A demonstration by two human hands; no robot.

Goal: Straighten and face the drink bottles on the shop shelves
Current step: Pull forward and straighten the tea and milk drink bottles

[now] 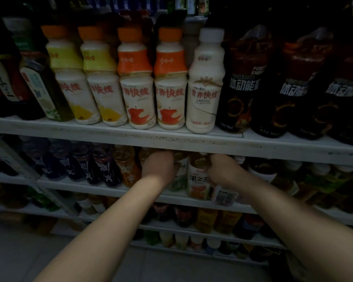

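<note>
Both my arms reach into the second shelf [110,190] under the white shelf board [171,139]. My left hand [157,165] is wrapped around a bottle set back in the row, and the hand hides most of that bottle. My right hand [222,169] grips the side of a fruit tea bottle [198,180] with a white and orange label, which stands at the shelf's front. A pale green-labelled bottle [179,176] stands between the two hands. The fingertips of both hands are hidden by the shelf board and the bottles.
On the upper shelf stands a row of white milk drink bottles [137,88], dark bottles [240,88] to their right and left. Dark purple bottles [86,165] and an orange one [128,165] fill the second shelf's left. Lower shelves [192,222] hold more bottles. Grey floor tiles [18,251] lie below.
</note>
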